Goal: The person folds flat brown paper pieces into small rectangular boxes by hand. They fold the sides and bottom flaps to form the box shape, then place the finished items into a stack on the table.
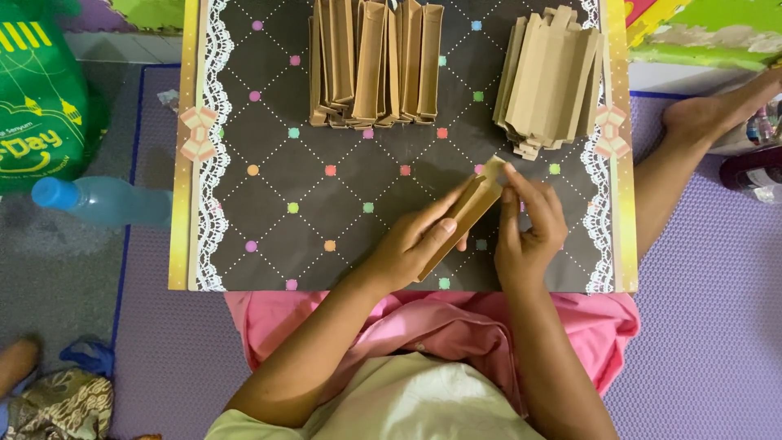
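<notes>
Centre right of frame: we hold one long brown folded-cardboard sleeve (pixel 466 213) above the dark dotted board (pixel 326 212). Our left hand (pixel 415 243) wraps its lower length; our right hand (pixel 529 224) pinches its upper tip. Two stacks of like sleeves (pixel 375 61) lie upper centre.

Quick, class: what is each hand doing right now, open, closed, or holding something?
Left hand: closed around the long brown cardboard box.
Right hand: fingers pinching the same box's top end.

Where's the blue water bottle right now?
In the head view, the blue water bottle lies on its side at the far left, on the floor beside the patterned table, just below the green bag.
</notes>
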